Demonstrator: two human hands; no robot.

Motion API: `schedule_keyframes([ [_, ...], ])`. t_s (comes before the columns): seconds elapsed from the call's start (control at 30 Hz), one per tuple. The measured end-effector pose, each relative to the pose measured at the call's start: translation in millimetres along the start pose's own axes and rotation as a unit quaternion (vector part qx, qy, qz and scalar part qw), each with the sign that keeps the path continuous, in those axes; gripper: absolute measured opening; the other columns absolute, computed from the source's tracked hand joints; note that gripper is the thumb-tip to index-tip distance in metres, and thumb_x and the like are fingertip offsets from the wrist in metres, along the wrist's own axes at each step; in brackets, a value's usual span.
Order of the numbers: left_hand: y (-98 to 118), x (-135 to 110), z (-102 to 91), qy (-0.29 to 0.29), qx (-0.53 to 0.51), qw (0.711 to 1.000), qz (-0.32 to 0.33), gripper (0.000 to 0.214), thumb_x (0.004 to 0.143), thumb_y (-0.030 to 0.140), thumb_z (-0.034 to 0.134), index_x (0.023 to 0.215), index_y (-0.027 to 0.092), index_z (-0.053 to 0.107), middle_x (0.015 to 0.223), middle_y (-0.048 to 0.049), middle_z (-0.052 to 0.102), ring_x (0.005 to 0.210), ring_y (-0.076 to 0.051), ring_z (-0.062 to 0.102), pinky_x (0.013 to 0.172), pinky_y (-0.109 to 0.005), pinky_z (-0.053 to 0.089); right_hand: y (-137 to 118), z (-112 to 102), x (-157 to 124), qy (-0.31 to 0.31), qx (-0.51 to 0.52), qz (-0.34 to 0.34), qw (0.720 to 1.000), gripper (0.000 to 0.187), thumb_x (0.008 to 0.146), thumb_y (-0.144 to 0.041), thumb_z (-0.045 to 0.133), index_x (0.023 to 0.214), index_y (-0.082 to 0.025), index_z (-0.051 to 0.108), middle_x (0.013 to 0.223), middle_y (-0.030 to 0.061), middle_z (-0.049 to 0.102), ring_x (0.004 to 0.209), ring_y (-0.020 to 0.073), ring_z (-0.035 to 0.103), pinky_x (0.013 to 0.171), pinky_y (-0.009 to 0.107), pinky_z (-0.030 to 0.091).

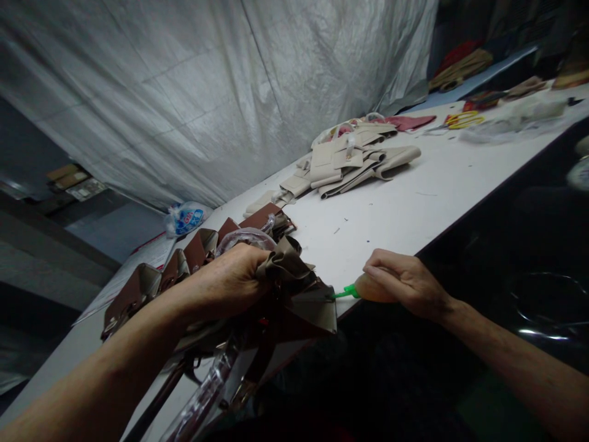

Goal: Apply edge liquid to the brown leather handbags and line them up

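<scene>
My left hand [239, 276] grips a brown handbag [299, 328] by its folded, olive-beige lining at the top. The bag is tilted, and a plastic-wrapped strap [205, 396] with metal fittings hangs from it toward me. Closed around a squeeze bottle [373, 288] of amber liquid is my right hand [407, 282]. The bottle's green nozzle points left, its tip at the bag's open edge; whether it touches the bag I cannot tell. Behind my left forearm several brown bags [138, 291] stand in a row, partly hidden by my arm.
A white table [400, 209] runs diagonally away. Cream bag pieces [340, 162] are piled mid-table. Farther right lie yellow-handled scissors [464, 120] and clear plastic wrap [515, 123]. A blue-printed plastic bag [186, 218] sits at the back left, before a hanging silvery sheet [207, 92].
</scene>
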State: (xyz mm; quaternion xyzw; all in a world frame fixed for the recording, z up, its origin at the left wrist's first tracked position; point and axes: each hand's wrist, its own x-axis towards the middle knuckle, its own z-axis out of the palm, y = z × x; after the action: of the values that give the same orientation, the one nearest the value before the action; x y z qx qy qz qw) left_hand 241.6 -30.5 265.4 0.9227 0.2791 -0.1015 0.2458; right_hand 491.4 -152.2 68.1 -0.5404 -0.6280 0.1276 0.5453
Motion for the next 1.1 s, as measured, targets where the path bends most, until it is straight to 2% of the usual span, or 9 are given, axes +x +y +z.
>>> schedule_keyframes([
  [0.1,-0.9,1.0,0.1,-0.003,0.0,1.0,0.001,0.023,0.087,0.031,0.055,0.078,0.019,0.072,0.071,0.0006,0.065,0.069,-0.015,0.058,0.063,-0.021,0.046,-2.9,-3.0,-1.5,-0.009,0.012,-0.011,1.0,0.023,0.097,-0.027,0.05,0.078,-0.019,0.06,0.07,0.0015,0.056,0.062,0.014,0.052,0.057,0.028,0.041],
  [0.2,-1.7,1.9,0.5,-0.008,-0.006,1.0,-0.001,0.023,0.087,0.031,0.055,0.077,0.019,0.071,0.07,0.0008,0.064,0.067,-0.014,0.057,0.061,-0.02,0.045,-7.8,-5.6,-2.8,0.0,-0.017,-0.073,0.997,0.017,0.096,-0.022,0.051,0.082,-0.019,0.06,0.076,0.0036,0.056,0.067,0.0158,0.054,0.063,0.03,0.042],
  [0.3,-1.0,2.5,0.0,-0.01,-0.004,1.0,0.003,0.023,0.087,0.03,0.055,0.075,0.018,0.07,0.067,0.0012,0.062,0.064,-0.014,0.056,0.058,-0.019,0.043,-11.8,-7.9,-2.8,-0.043,-0.032,-0.103,0.993,0.015,0.094,-0.017,0.051,0.082,-0.019,0.06,0.075,0.0031,0.055,0.066,0.0152,0.054,0.063,0.03,0.042],
  [0.5,3.9,-0.5,0.4,-0.001,0.003,1.0,0.015,0.022,0.087,0.021,0.051,0.076,0.014,0.069,0.065,0.0008,0.06,0.062,-0.012,0.053,0.055,-0.018,0.039,-8.4,-6.4,-0.7,-0.026,-0.032,-0.064,0.997,0.019,0.096,-0.022,0.049,0.081,-0.018,0.06,0.076,0.0028,0.057,0.066,0.0145,0.055,0.063,0.029,0.043],
  [0.6,5.2,-6.4,4.2,-0.013,-0.007,1.0,0.003,0.023,0.086,0.014,0.048,0.079,0.015,0.069,0.07,0.0013,0.062,0.062,-0.011,0.055,0.055,-0.018,0.038,-7.2,-3.8,-3.1,-0.024,-0.01,-0.012,1.0,0.023,0.097,-0.025,0.049,0.078,-0.019,0.06,0.071,0.001,0.057,0.062,0.0128,0.053,0.058,0.027,0.042],
  [0.7,4.2,-14.0,9.5,-0.022,-0.039,0.999,-0.012,0.024,0.085,0.01,0.046,0.078,0.016,0.068,0.071,0.0026,0.062,0.063,-0.011,0.055,0.057,-0.018,0.039,-10.7,-2.8,-8.8,-0.008,0.003,0.005,1.0,0.022,0.096,-0.026,0.05,0.078,-0.018,0.06,0.071,0.0007,0.057,0.062,0.0122,0.053,0.058,0.025,0.042],
  [0.83,3.1,-21.1,16.1,-0.03,-0.086,0.996,-0.025,0.022,0.087,0.015,0.046,0.078,0.016,0.065,0.07,0.0026,0.059,0.062,-0.011,0.053,0.054,-0.018,0.039,-16.9,-2.2,-17.0,-0.043,0.038,0.017,0.998,0.026,0.097,-0.025,0.047,0.075,-0.019,0.058,0.066,-0.0004,0.054,0.058,0.0114,0.05,0.054,0.024,0.04],
  [0.97,6.7,-27.0,22.6,-0.025,-0.117,0.992,-0.032,0.021,0.092,0.021,0.047,0.077,0.017,0.062,0.074,0.0026,0.057,0.065,-0.01,0.051,0.056,-0.017,0.039,-14.3,-0.5,-22.7,0.009,0.027,-0.004,1.0,0.02,0.097,-0.023,0.049,0.082,-0.018,0.061,0.074,0.0013,0.057,0.065,0.0121,0.054,0.061,0.025,0.042],
  [1.1,10.4,-36.6,29.9,-0.042,-0.147,0.987,-0.055,0.025,0.094,0.026,0.048,0.077,0.017,0.064,0.073,0.0025,0.06,0.062,-0.01,0.053,0.054,-0.018,0.039,-10.3,-0.7,-24.8,-0.019,0.055,0.025,0.998,0.024,0.097,-0.024,0.048,0.077,-0.018,0.059,0.069,0.0003,0.054,0.062,0.0118,0.051,0.058,0.025,0.04],
])
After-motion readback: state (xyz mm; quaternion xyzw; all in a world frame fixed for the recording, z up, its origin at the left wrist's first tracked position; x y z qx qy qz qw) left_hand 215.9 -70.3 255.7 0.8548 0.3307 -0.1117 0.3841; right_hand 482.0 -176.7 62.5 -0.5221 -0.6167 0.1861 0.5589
